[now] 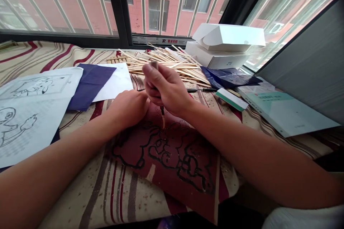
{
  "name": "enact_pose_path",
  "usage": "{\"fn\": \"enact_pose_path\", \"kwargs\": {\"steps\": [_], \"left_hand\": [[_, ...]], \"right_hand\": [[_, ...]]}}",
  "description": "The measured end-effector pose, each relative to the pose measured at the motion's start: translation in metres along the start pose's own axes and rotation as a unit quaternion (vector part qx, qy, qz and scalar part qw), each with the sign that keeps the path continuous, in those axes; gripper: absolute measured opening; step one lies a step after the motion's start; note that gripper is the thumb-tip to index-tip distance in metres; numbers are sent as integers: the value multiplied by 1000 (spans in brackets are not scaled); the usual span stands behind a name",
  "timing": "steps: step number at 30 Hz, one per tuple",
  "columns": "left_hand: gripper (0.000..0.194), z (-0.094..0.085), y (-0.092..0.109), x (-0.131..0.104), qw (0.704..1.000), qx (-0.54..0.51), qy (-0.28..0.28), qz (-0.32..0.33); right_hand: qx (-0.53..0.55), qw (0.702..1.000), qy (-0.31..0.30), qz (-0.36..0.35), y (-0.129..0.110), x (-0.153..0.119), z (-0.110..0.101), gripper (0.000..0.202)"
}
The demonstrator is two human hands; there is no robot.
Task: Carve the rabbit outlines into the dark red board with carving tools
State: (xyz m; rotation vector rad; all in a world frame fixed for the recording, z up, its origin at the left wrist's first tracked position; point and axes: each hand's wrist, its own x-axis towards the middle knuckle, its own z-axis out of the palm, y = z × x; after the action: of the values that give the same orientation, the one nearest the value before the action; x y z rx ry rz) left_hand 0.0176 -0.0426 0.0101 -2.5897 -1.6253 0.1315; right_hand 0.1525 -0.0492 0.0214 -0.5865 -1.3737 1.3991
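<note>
A dark red board (172, 182) lies at a slant on the cloth, with thick black cartoon outlines drawn on its face and pale cut lines showing. My right hand (168, 87) is closed in a fist around an upright carving tool (162, 111). The end of its handle shows above my thumb, and its narrow tip meets the board near the upper outlines. Beside it, my left hand (129, 107) rests at the board's upper left part, knuckles up and close to the right fist. Its fingertips are hidden.
Thin wooden sticks (172, 61) pile up by the window. White boxes (223, 48) stand at back right, near a book (290, 107) and a green-white box (231, 99). Printed drawings (34, 111) and dark blue sheets (90, 86) lie left on the striped cloth (96, 186).
</note>
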Motion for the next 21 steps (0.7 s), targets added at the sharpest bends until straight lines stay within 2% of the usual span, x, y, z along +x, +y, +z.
{"fn": "enact_pose_path", "kwargs": {"steps": [3,7,13,21], "left_hand": [[47,0,1,1,1000,4,-12,-8],[48,-1,3,2,1000,-5,-18,-12],[51,-2,3,1,999,-11,-21,-28],[53,-5,1,0,999,9,-49,1]], "right_hand": [[-30,999,8,8,5,1,5,43],[-69,996,50,-20,12,4,4,41],[-37,995,92,-23,15,9,2,46],[-4,996,94,4,11,11,1,49]]}}
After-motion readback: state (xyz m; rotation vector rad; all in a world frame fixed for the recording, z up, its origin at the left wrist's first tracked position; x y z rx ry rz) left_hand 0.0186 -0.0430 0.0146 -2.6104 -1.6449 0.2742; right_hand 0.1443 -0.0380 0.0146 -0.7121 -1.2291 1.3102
